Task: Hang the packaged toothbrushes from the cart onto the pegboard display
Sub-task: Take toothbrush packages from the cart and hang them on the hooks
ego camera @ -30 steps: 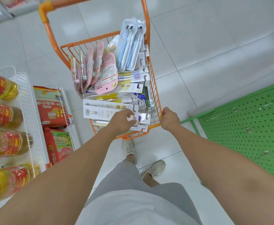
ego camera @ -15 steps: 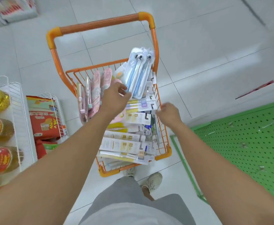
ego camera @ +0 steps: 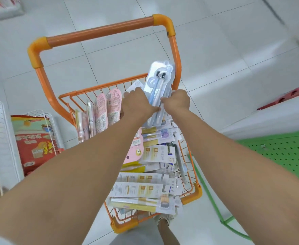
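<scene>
Toothbrush packs are all piled in the orange cart (ego camera: 175, 55), and the one in play is the pale blue blister pack (ego camera: 160, 80) standing up at the far right corner, leaning against the handle post. Both hands are on it: the left hand (ego camera: 136, 105) comes in from its left side with fingers curled over the edge, and the right hand (ego camera: 178, 101) closes on the right edge, so I'd call each grip narrow and holding the pack, though the fingertips are hidden behind the card and I can't tell exactly how they pinch. To do this step well, I'd lift it straight up rather than dragging it sideways, since there look to be more packs tucked right behind it and the white and yellow boxed ones (ego camera: 140, 190) are stacked loose in the basket below; a sideways pull could snag a hang tab and tip the lot. Blister plastic is slippery and bendy, so hold by the stiff card edges, not the bubble. Keep the top hang hole free of fingers, because that's the bit that has to go over a hook on the green pegboard (ego camera: 286, 154), off to the right and low down. One hand should be enough once it's clear of the cart.
</scene>
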A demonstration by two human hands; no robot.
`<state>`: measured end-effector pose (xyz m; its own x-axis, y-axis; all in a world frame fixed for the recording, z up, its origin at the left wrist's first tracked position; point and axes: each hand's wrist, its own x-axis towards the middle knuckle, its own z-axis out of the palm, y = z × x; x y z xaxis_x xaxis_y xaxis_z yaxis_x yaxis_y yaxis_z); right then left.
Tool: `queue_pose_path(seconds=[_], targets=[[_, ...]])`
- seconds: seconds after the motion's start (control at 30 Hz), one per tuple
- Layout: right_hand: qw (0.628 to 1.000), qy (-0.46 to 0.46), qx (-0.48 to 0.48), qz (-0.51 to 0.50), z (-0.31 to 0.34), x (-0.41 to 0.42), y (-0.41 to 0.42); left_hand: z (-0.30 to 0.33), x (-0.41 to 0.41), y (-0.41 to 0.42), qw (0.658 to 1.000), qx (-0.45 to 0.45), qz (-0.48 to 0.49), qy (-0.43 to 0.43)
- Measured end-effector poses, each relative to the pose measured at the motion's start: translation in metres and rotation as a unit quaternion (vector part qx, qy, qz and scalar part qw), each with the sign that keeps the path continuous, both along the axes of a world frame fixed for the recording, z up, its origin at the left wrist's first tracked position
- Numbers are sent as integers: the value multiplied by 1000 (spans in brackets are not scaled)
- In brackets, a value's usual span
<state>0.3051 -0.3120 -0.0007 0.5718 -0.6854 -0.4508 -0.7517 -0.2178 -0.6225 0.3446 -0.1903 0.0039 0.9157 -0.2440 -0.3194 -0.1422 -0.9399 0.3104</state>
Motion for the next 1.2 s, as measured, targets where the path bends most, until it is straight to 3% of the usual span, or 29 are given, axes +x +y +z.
queue_pose_path(seconds=[0.3,0.57,0.77,0.9,1.0,1.2], targets=[[995,-42,88,-21,-1,0,-6,2,2,3,995,-87,33,25],[976,-169,129,-42,18,-6,8,24,-6,8,975,-214,64,12],[945,-243,191,-107,60,-40,15,65,-36,26,914,-386,114,44],[912,-324,231,-94,115,-102,13,103,-69,24,854,-488,74,166],[898,-355,228,-128,144,-163,-3,125,-104,3,827,-515,27,224],[883,-387,192,-184,195,-290,-41,161,-198,-62,811,-503,-83,288]])
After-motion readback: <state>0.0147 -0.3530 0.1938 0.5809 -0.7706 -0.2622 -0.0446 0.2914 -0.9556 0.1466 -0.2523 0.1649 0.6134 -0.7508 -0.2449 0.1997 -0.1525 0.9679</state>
